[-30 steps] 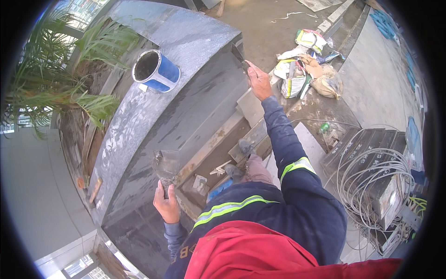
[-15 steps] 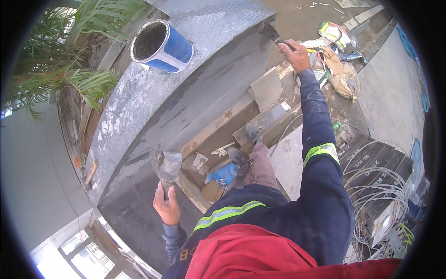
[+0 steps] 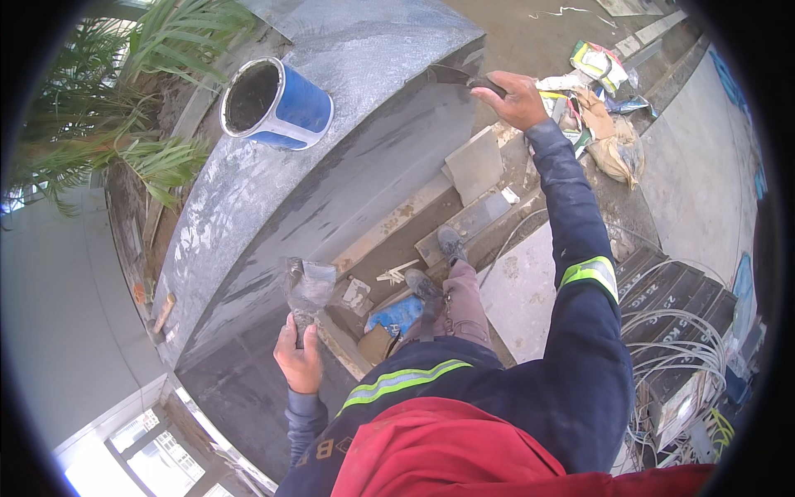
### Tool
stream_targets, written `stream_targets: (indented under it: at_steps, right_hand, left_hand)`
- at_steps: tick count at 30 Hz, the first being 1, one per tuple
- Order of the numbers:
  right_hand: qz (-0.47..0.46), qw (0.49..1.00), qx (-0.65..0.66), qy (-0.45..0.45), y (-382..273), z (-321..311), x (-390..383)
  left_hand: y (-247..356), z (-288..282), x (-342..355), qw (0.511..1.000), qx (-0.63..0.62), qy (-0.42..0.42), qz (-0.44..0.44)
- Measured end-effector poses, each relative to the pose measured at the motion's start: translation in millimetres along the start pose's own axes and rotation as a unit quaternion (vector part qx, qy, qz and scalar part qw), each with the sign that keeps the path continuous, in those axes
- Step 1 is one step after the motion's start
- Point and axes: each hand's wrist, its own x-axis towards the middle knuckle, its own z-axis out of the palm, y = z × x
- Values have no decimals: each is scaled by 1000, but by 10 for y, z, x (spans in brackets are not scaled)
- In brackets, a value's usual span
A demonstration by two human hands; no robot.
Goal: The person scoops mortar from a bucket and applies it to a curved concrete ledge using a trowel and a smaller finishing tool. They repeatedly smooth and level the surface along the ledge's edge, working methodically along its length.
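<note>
My right hand (image 3: pixel 515 101) is closed on the dark handle of a putty knife (image 3: pixel 447 75). Its blade lies at the upper edge of the grey wall face (image 3: pixel 373 157), close to the far corner. Nearer to me, my left hand (image 3: pixel 299 358) grips a wide scraper (image 3: pixel 310 286) smeared with grey paste, its blade pointing away from me. On the speckled grey ledge (image 3: pixel 217 199) above the wall face stands a blue and white bucket (image 3: pixel 303 113), open at the top, its inside coated grey.
A hammer (image 3: pixel 165 313) lies at the ledge's left end, near palm fronds (image 3: pixel 157 157). Planks (image 3: pixel 468 219) and a loose tile (image 3: pixel 479 164) lie by my boots. Torn bags (image 3: pixel 613 145) sit at the far right; coiled cable (image 3: pixel 679 331) covers dark weights (image 3: pixel 662 290).
My right hand has moved left and slightly nearer, drawing the putty knife along the edge away from the corner. The left hand with its scraper has barely shifted.
</note>
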Motion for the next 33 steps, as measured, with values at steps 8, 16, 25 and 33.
stream_targets:
  at_steps: [8,16,25,33]
  right_hand:
    - [11,1000,-13,-6,59,-127,3]
    - [-13,999,-11,-38,-84,-102,73]
    - [-59,998,-3,-27,-262,94,27]
    - [56,983,159,-76,-1239,213,-398]
  left_hand:
    - [34,46,41,1000,6,-11,-3]
    - [123,51,73,999,-24,-9,-26]
    - [-57,76,48,998,-53,18,-6]
    - [55,28,49,999,-50,8,-19]
